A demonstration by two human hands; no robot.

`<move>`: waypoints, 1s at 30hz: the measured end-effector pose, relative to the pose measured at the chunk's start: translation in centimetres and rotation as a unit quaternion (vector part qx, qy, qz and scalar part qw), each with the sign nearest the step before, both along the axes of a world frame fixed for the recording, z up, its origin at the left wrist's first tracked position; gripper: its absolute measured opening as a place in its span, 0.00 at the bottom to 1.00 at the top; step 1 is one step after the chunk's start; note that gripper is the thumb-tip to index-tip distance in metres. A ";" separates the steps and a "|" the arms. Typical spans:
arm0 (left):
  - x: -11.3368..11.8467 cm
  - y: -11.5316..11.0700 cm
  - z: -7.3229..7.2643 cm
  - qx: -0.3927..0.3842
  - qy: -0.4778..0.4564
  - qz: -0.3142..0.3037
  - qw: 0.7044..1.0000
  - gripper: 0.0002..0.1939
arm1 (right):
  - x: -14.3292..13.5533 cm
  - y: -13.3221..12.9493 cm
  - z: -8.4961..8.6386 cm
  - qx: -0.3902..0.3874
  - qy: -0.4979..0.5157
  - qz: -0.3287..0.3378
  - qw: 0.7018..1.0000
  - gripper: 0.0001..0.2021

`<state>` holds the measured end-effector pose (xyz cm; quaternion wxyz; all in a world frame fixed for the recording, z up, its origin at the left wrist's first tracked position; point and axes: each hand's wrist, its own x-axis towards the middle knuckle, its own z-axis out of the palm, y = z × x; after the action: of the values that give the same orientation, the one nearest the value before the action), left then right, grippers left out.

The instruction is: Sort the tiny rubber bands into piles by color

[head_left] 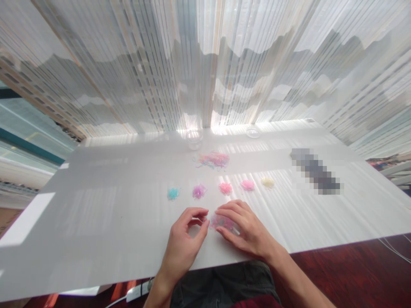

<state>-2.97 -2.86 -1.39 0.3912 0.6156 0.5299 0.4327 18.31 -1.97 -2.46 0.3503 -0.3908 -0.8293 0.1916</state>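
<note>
My left hand (188, 235) curls with thumb and fingertips close together at the left edge of a mixed pile of small thin elastic bands (221, 221). Whatever the fingertips pinch is too small to make out. Over the right side of that pile arches my right hand (245, 229), thumb apart from the fingers, partly hiding the bands. Beyond the hands lies a row of single-colour heaps: a turquoise heap (173, 193), a purple heap (198, 191), a coral-pink heap (225, 188), a light pink heap (247, 185) and a pale yellow heap (267, 182).
Farther back on the white table (105, 231) is a larger loose heap of mixed bands (213, 160). A clear round container (194, 139) and a clear lid (253, 133) stand near the curtain (205, 64). A blurred dark object (314, 171) lies at the right.
</note>
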 end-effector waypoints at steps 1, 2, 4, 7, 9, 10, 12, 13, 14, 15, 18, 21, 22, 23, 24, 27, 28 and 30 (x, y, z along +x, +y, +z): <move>0.1 0.1 -0.1 -0.001 -0.006 -0.003 1.000 0.07 | 0.0 0.0 0.0 -0.003 0.004 -0.003 1.000 0.14; 0.2 0.3 -0.2 -0.004 -0.012 -0.006 1.000 0.07 | 0.0 0.0 0.1 -0.007 0.008 -0.007 1.000 0.13; 0.4 0.6 -0.3 -0.014 -0.024 -0.007 1.000 0.07 | 0.0 0.0 0.1 -0.012 0.015 -0.019 1.000 0.11; 0.6 0.9 -0.3 -0.038 -0.038 -0.001 0.999 0.09 | -0.1 -0.1 0.0 -0.007 0.025 -0.032 0.999 0.09; 0.6 1.0 -0.1 -0.056 -0.052 0.007 0.997 0.11 | -0.1 0.0 -0.1 -0.002 0.035 -0.037 0.999 0.08; 0.6 1.1 0.0 -0.062 -0.061 0.011 0.996 0.12 | -0.1 0.0 -0.1 -0.002 0.039 -0.040 0.998 0.08; 0.4 1.1 0.3 -0.065 -0.072 0.019 0.995 0.14 | -0.1 0.0 -0.1 -0.004 0.047 -0.045 0.998 0.08; 0.2 1.2 0.5 -0.063 -0.074 0.023 0.995 0.15 | 0.0 0.0 -0.2 -0.007 0.050 -0.048 0.998 0.08; 0.1 1.2 0.6 -0.058 -0.075 0.026 0.995 0.15 | 0.0 0.0 -0.2 -0.011 0.052 -0.049 0.997 0.08; -0.1 1.2 0.7 -0.053 -0.077 0.028 0.995 0.16 | 0.0 0.0 -0.2 -0.014 0.055 -0.051 0.997 0.07; -0.9 1.3 1.0 -0.055 -0.084 0.013 0.995 0.16 | 0.1 -0.1 -0.1 -0.023 0.066 -0.057 0.996 0.07; -2.0 1.3 1.1 -0.066 -0.053 -0.018 0.996 0.14 | 0.2 -0.1 0.0 -0.030 0.075 -0.061 0.995 0.06; -2.3 1.2 1.2 -0.065 -0.029 -0.028 0.997 0.12 | 0.2 -0.1 0.1 -0.032 0.077 -0.062 0.995 0.06; -2.6 1.2 1.3 -0.060 -0.001 -0.038 0.997 0.11 | 0.2 -0.1 0.1 -0.033 0.078 -0.063 0.994 0.06; -2.8 1.2 1.4 -0.052 0.028 -0.047 0.997 0.09 | 0.2 -0.1 0.1 -0.034 0.079 -0.062 0.994 0.06; -2.8 1.3 1.5 -0.010 0.091 -0.066 0.994 0.07 | 0.2 0.0 0.3 -0.035 0.085 -0.062 0.994 0.06; -2.7 1.4 1.6 0.006 0.103 -0.073 0.992 0.07 | 0.2 0.0 0.3 -0.035 0.086 -0.062 0.994 0.06; -2.2 1.5 1.6 0.028 0.119 -0.094 0.988 0.07 | 0.2 0.0 0.4 -0.038 0.088 -0.062 0.993 0.06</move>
<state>-5.19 -1.35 0.19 0.3469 0.7205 0.5004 0.3319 18.54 -1.92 -2.02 0.4183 -0.4366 -0.7612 0.2347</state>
